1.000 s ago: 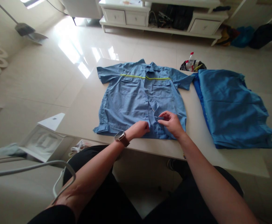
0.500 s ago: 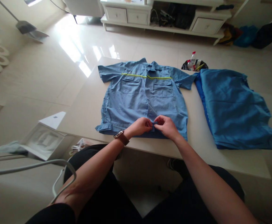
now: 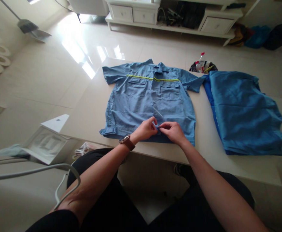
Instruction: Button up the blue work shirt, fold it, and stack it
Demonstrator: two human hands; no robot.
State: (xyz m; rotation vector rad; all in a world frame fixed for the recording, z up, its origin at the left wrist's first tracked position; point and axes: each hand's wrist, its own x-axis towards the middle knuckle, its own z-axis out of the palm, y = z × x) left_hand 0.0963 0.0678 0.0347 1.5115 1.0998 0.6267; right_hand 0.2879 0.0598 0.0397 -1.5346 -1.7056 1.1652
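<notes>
The shirt (image 3: 132,104) lies flat on the surface (image 3: 86,108). Left hand (image 3: 146,129) and right hand (image 3: 173,131) both pinch its front near the hem, probably for fastening; the next move calls for well-aligned edges.

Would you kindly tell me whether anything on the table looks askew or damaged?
Nothing looks spilled or damaged. The shirt lies mostly flat, pinched at its lower front by the left hand and right hand. Only the cloth pile looks slightly untidy: its right edge is uneven.
</notes>
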